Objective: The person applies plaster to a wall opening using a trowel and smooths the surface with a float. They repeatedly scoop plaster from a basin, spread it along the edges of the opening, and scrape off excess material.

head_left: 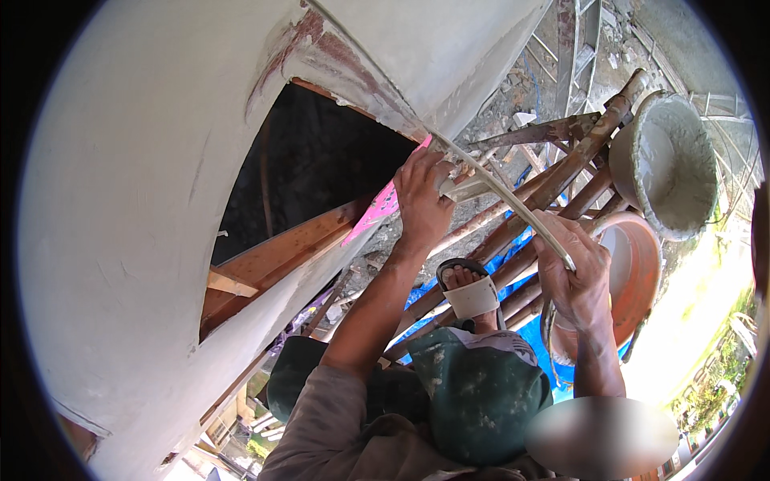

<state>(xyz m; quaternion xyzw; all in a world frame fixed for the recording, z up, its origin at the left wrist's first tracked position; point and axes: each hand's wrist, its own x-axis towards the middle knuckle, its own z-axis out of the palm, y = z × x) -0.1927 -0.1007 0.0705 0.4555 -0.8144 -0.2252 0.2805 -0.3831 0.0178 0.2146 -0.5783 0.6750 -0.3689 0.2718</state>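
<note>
A long, thin, pale strip (501, 188) runs slantwise from the wall above down into my right hand (573, 272), whose fingers are wrapped round its lower end. Beside the corner of a dark, wood-framed opening (313, 160) in the white plastered wall (136, 192), my left hand (425, 196) is closed over a bright pink perforated piece (377, 215). This piece lies along the opening's edge and shows above and below the fingers. The strip passes close to the left fingertips; whether they touch it I cannot tell. Reddish-brown and rough patches mark the wall by the frame.
Round poles (553, 180) form a platform under me, with blue sheeting (513, 321) beneath. A grey mix-coated basin (666, 164) and an orange basin (630, 272) stand at the right. My sandalled foot (472, 293) rests on the poles. Rubble and metal framing (565, 56) lie beyond.
</note>
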